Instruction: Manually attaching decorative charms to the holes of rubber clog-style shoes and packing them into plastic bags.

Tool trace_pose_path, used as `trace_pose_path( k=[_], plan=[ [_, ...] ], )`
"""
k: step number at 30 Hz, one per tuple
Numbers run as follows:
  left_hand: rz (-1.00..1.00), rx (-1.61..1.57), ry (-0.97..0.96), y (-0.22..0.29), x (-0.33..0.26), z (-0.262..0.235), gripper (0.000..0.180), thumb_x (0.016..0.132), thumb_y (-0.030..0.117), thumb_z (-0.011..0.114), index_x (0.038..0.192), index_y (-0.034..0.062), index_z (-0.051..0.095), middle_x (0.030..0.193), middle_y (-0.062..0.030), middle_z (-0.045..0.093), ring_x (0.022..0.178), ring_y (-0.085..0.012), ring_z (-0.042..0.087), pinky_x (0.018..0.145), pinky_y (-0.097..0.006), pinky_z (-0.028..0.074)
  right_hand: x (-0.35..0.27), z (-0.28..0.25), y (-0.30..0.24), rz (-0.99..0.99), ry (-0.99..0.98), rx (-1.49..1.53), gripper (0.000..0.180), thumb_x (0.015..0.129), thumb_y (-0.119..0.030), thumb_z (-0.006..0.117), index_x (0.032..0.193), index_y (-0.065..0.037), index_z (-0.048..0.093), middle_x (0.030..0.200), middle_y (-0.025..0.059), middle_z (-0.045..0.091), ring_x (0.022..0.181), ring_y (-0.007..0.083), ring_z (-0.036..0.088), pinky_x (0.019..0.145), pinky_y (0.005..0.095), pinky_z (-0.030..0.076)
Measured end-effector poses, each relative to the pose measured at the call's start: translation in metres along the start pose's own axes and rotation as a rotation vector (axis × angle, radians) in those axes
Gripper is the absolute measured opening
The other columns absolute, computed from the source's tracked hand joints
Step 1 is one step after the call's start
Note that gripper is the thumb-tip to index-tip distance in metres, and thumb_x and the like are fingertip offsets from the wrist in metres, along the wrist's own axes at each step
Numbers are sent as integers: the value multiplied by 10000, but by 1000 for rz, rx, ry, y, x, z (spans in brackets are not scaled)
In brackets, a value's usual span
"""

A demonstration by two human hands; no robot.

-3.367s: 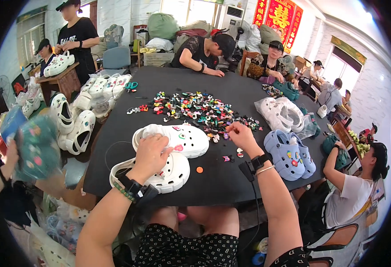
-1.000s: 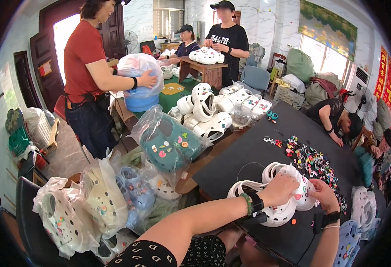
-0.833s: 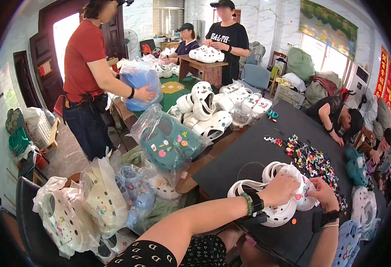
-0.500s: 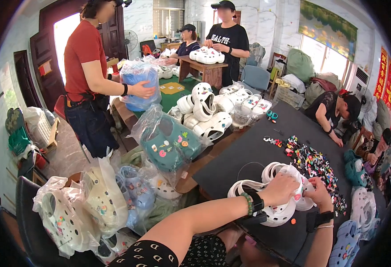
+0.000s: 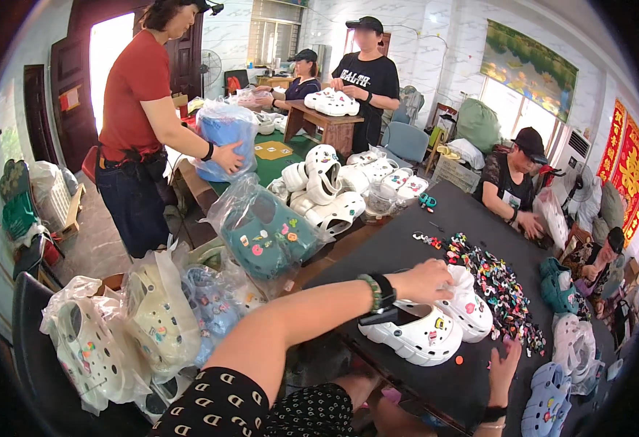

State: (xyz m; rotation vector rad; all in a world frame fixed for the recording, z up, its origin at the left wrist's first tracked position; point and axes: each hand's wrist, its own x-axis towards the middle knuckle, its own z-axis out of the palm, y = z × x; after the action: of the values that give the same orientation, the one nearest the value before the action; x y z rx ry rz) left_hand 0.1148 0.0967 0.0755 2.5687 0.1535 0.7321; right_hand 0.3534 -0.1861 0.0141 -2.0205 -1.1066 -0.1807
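Observation:
A pair of white clogs (image 5: 415, 333) with colourful charms rests side by side on the black tabletop. My left hand (image 5: 427, 281) reaches over their far end, fingers curled at the upper edge of the farther clog (image 5: 468, 306). That clog partly hides the fingertips. To the right of the pair, my right hand (image 5: 504, 373) is apart from the clogs, with its fingers spread above the table by the near end of a heap of small multicoloured shoe charms (image 5: 495, 280). A round orange charm (image 5: 459, 360) lies between the clogs and that hand.
Bagged clogs (image 5: 161, 320) are piled at left, with a bagged green pair (image 5: 267, 237) ahead. White clogs (image 5: 323, 182) are heaped on the green table. Blue clogs (image 5: 545, 400) sit right of my right hand. Several co-workers stand or sit around, one holding a blue bagged bundle (image 5: 225, 138).
My right hand has left the clog and moved down beside the charm heap, opening. The clogs now sit lower on the table. The co-worker at right has raised their head.

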Motion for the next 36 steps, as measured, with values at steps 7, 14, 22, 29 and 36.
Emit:
trace_pose_path(
  k=[7, 14, 22, 29, 36],
  plan=[
    [63, 35, -376, -26, -17, -45, 480, 859, 164, 569, 1326, 58, 552, 1457, -185, 435, 1342, -352, 408, 1101, -432, 349, -55, 12, 31, 0, 117, -247, 335, 829, -61, 663, 1137, -37, 537, 1409, 239, 408, 1307, 409, 401, 1086, 478, 313],
    [139, 301, -585, -12, -11, -58, 819, 720, 125, 663, 1473, 72, 346, 1523, -240, 296, 1351, -382, 399, 1085, -444, 379, -58, 17, 24, -17, 53, -368, 301, 841, -91, 660, 1117, -41, 552, 1361, 192, 470, 1295, 407, 398, 1085, 519, 298],
    [103, 360, -400, -4, 4, -30, 741, 672, 95, 757, 1334, 9, 435, 1201, -192, 572, 1144, -376, 554, 930, -480, 473, -58, 16, 22, 18, 13, -374, 300, 858, -101, 640, 1138, -38, 552, 1312, 117, 513, 1282, 348, 426, 1052, 491, 321],
    [7, 416, -582, 6, 26, -37, 629, 716, 150, 799, 1259, 36, 504, 1138, -182, 601, 1089, -369, 572, 915, -457, 480, -60, 19, 18, 5, 38, -401, 311, 858, -101, 640, 1149, -38, 550, 1303, 118, 523, 1259, 339, 446, 1031, 487, 333],
    [-9, 376, -584, -4, 32, -40, 689, 677, 199, 837, 1264, 55, 508, 1152, -165, 622, 1123, -349, 548, 933, -446, 461, -59, 16, 13, -6, 28, -418, 287, 865, -102, 633, 1131, -33, 551, 1305, 129, 520, 1249, 344, 454, 1015, 486, 350]
  ],
)
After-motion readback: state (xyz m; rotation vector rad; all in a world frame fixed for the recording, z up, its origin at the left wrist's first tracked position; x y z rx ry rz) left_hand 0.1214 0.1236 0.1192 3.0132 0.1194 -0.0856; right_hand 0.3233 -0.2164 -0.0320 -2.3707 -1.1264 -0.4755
